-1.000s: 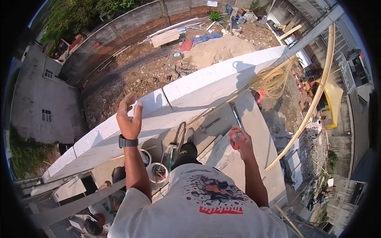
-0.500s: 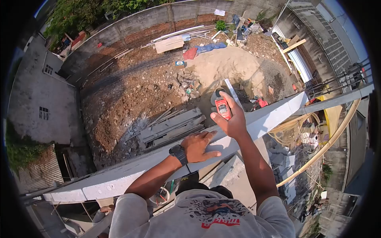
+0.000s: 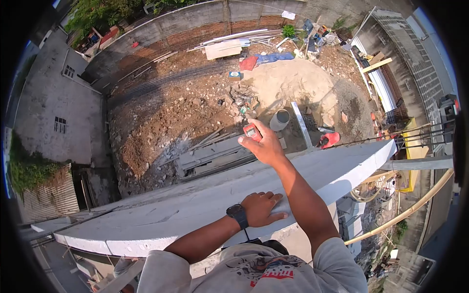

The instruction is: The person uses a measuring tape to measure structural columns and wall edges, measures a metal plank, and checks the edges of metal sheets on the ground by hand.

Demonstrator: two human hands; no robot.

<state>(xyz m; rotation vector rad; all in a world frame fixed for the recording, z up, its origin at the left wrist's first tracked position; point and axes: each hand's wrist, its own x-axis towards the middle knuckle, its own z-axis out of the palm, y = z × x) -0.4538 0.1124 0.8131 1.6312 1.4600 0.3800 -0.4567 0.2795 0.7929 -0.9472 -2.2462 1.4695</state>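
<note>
My left hand [image 3: 262,209] rests palm down on the top of a white block wall [image 3: 195,207], fingers spread, with a black watch [image 3: 237,215] on its wrist. Held out past the wall's far side is my right hand [image 3: 268,144], its fingers and thumb wrapped round a small red case [image 3: 252,132] with a pale and dark patch on its face. The case looks like a tape measure or chalk-line reel; I cannot tell which. Far below, near this hand, stands a pale bucket [image 3: 280,120].
The wall top is high above a dirt yard [image 3: 161,127] with planks [image 3: 215,154] and a sand heap [image 3: 293,83]. A person in red [image 3: 329,140] is down there. A bamboo pole [image 3: 410,202] and a grey beam [image 3: 425,164] are at the right.
My right hand has swung left and outward with the red case, now farther beyond the wall. The view has shifted, and my left hand still lies on the wall top.
</note>
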